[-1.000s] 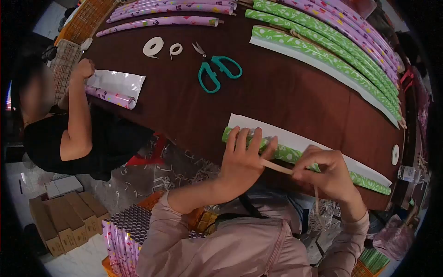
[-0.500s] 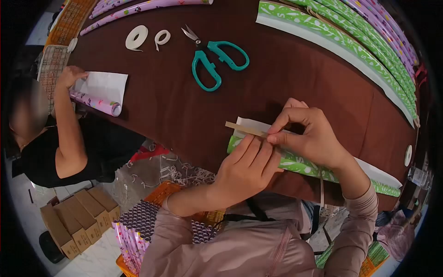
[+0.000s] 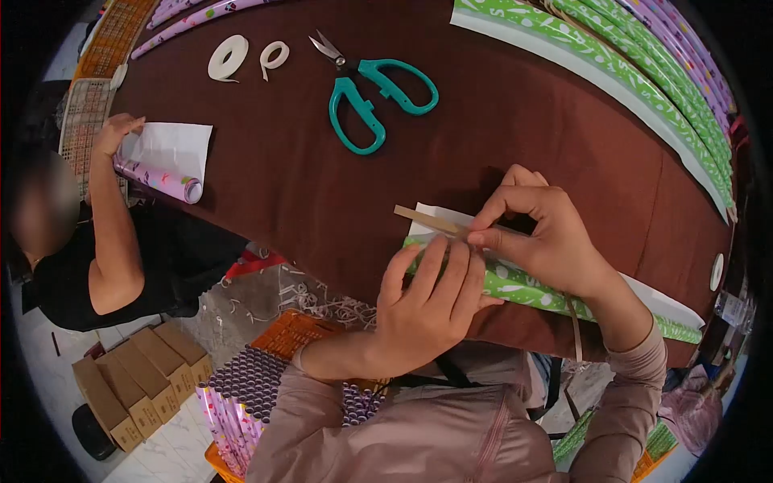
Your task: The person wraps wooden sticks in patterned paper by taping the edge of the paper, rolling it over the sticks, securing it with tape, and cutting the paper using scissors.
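The green patterned roll lies along the near edge of the table, its white underside showing as a flap on the far side. The left hand lies over the roll's left part, fingers bent across it and hiding that stretch; whether its grip closes around the roll, I cannot tell. The right hand has its grip pinched on a tan strip, just above the flap.

Teal-handled scissors lie farther off with blades parted, well apart from the roll. To their left sit a large tape roll and a small tape roll. At the right edge are another tape roll and a plastic bottle. More green rolls and purple rolls fill the far right. On the left, a co-worker's hand touches a partly unrolled purple sheet. Cardboard boxes stand on the floor, near left, by a crate of rolls.
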`<control>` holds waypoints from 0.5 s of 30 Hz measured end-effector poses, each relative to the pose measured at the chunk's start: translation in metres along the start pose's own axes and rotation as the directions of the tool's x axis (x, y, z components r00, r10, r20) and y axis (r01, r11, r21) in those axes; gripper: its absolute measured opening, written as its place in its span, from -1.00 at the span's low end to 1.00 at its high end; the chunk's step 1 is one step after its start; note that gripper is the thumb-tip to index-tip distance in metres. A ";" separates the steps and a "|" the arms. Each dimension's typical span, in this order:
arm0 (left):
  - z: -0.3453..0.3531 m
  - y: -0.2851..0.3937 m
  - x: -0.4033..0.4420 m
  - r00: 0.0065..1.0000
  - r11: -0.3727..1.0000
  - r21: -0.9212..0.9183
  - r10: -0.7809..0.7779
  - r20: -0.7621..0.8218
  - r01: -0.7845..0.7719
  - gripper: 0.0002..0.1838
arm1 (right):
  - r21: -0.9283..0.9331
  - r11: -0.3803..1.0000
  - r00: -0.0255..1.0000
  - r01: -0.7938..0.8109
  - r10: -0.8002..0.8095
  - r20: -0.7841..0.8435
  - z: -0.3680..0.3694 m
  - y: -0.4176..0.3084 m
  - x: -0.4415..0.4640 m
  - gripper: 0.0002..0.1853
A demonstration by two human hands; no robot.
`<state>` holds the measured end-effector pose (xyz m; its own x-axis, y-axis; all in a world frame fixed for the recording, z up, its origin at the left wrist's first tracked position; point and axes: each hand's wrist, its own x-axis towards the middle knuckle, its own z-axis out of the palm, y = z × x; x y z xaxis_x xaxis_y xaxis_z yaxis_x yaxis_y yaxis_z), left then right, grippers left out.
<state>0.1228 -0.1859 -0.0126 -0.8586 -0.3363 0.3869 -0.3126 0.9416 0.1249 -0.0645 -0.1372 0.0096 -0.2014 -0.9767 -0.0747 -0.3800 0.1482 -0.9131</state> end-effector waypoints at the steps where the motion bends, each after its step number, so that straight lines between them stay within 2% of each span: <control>1: 0.000 0.001 0.000 1.000 1.000 -0.001 0.002 0.001 -0.002 -0.48 | -0.009 1.000 1.000 -0.014 0.014 -0.005 0.000 -0.001 0.000 -0.88; 6: -0.001 0.003 -0.001 0.999 0.998 0.048 -0.027 -0.018 0.028 -0.43 | -0.028 0.999 1.000 0.017 -0.017 -0.007 -0.001 0.000 -0.002 -0.91; 9: 0.001 0.005 -0.004 0.996 0.997 0.039 -0.066 -0.057 0.069 -0.44 | -0.031 0.999 1.000 0.009 -0.009 -0.009 0.000 0.001 -0.003 -0.88; 12: 0.005 0.002 -0.007 0.996 0.999 0.000 -0.046 -0.075 0.046 -0.44 | -0.036 0.999 1.000 0.013 -0.014 -0.016 0.000 0.001 -0.003 -0.89; 15: 0.003 0.003 -0.006 0.997 0.998 0.001 -0.065 -0.045 0.065 -0.42 | -0.045 0.999 1.000 0.015 -0.015 -0.009 -0.001 -0.001 -0.003 -0.92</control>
<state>0.1264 -0.1812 -0.0171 -0.8174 -0.3957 0.4187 -0.3680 0.9178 0.1489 -0.0644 -0.1338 0.0112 -0.2035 -0.9774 -0.0572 -0.4235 0.1405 -0.8949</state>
